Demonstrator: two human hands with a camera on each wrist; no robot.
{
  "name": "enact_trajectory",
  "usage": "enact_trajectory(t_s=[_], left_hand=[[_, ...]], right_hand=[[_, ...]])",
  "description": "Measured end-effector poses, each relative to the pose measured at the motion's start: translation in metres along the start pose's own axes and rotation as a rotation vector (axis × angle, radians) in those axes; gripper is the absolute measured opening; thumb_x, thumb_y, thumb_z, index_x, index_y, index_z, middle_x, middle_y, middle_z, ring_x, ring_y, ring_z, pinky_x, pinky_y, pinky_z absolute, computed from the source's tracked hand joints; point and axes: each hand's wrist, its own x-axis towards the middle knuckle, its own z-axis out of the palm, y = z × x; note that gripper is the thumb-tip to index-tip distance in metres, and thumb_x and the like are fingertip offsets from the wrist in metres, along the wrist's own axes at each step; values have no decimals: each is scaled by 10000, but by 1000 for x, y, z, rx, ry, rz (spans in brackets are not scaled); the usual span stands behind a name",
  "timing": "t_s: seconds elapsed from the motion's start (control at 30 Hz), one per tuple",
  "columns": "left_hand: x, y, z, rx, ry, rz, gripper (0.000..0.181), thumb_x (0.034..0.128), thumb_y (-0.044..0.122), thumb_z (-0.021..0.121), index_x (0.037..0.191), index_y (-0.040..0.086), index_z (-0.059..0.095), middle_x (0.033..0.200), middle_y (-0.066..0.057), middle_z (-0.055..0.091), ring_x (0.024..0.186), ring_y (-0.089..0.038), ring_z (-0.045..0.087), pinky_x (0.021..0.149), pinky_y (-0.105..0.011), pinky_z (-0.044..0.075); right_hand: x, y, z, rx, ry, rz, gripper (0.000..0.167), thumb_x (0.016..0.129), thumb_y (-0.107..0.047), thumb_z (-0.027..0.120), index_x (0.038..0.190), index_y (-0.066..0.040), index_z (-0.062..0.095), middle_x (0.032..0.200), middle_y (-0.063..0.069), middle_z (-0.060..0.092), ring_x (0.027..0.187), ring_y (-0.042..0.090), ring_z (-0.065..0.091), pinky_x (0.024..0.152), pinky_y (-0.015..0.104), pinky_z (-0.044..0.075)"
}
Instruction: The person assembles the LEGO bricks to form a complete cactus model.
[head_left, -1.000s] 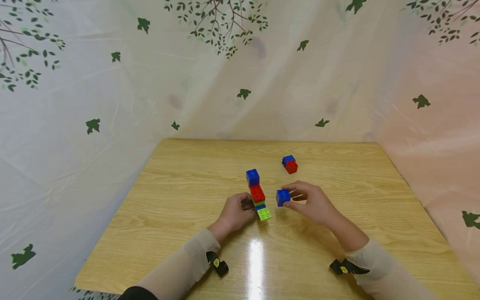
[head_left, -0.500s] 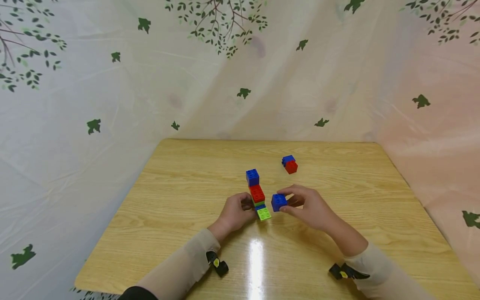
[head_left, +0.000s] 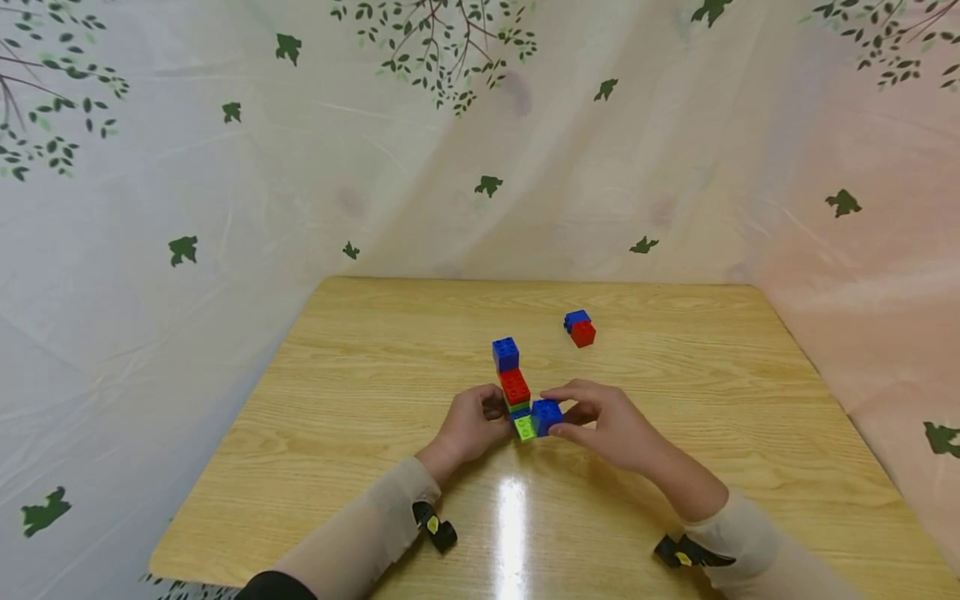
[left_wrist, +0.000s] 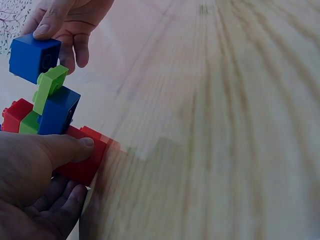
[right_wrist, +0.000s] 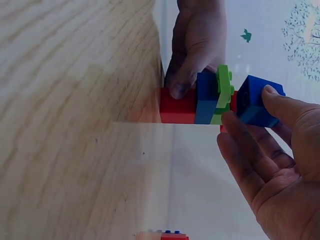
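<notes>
A stepped stack of toy building bricks stands on the table, with a blue brick (head_left: 506,355) at its far top and a red brick (head_left: 514,387) below that. A light green flat brick (head_left: 524,428) juts out on the near side. My left hand (head_left: 471,425) grips the stack's bottom red brick (left_wrist: 80,170), thumb against its side. Between thumb and fingers, my right hand (head_left: 622,427) pinches a loose blue brick (head_left: 547,417). In the right wrist view this brick hangs tilted just above the green studs, a small gap between them.
Farther back on the wooden table (head_left: 390,333) lies a separate blue and red brick cluster (head_left: 580,329). A pale cloth with leaf prints hangs behind the table and at both sides. Each sleeve cuff carries a small black wrist camera (head_left: 442,536).
My right hand has moved left and toward me, bringing the blue brick from beside the stack to over the light green flat brick. The left hand and stack have stayed put.
</notes>
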Motion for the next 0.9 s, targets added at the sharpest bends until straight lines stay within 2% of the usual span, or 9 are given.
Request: enact_trajectory(t_s=[0.13, 0.27, 0.6, 0.8, 0.9], left_hand=[[0, 1, 0, -6, 1, 1, 243, 861, -20, 810, 1081, 41, 726, 1058, -40, 753, 1016, -166, 733, 919, -291, 596], [0, 1, 0, -7, -1, 5, 244, 862, -20, 805, 1085, 40, 728, 1058, -38, 753, 1014, -164, 732, 921, -290, 595], [-1, 2, 0, 6, -2, -2, 234, 873, 23, 810, 1090, 75, 739, 1055, -9, 757, 1012, -142, 731, 928, -285, 591], [-1, 0, 0, 15, -2, 10, 232, 880, 38, 814, 1096, 82, 742, 1057, -5, 760, 1013, -144, 729, 932, -293, 591], [-2, 2, -1, 19, -2, 8, 233, 882, 45, 815, 1101, 84, 743, 1062, -8, 759, 1018, -148, 728, 932, -294, 592]], right_hand=[[0, -2, 4, 13, -12, -16, 477, 924, -145, 823, 1382, -143, 689, 1253, -11, 683, 962, 149, 750, 825, 347, 634], [0, -2, 8, 35, -22, -22, 493, 919, -122, 824, 1390, -171, 690, 1233, -10, 671, 980, 166, 751, 808, 308, 633], [1, -1, 15, 61, -44, -21, 490, 924, -71, 810, 1382, -204, 699, 1210, 12, 680, 960, 173, 760, 760, 325, 642], [2, 2, 19, 108, -72, -46, 468, 942, -40, 782, 1388, -146, 687, 1216, 74, 652, 964, 215, 764, 754, 321, 642], [2, 3, 20, 92, -72, -62, 458, 942, -45, 783, 1379, -148, 690, 1196, 63, 646, 972, 227, 756, 746, 321, 642]])
